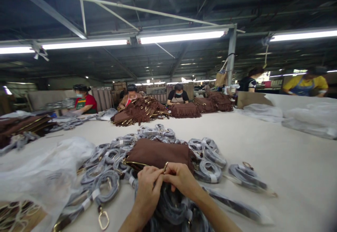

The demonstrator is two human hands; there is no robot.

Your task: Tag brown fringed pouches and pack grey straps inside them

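Note:
My left hand (149, 187) and my right hand (182, 180) meet at the near edge of a brown fringed bag (160, 152). Between their fingertips is a small gold metal clasp (165, 167), which both hands pinch. Along the bag's near left edge runs a gold zipper, partly hidden by my left hand. Directly under my hands lies a heap of grey plastic-wrapped coiled straps (172, 209). More coiled straps (210, 171) surround the bag, several with white bands and gold hooks. What exactly the clasp is joined to is hidden by my fingers.
Crumpled clear plastic (60, 165) covers the table's left side, and plastic bags (313, 119) lie at the far right. Piles of brown fringed bags (143, 110) stand across the white table (284, 158). Several co-workers are seated or standing beyond it.

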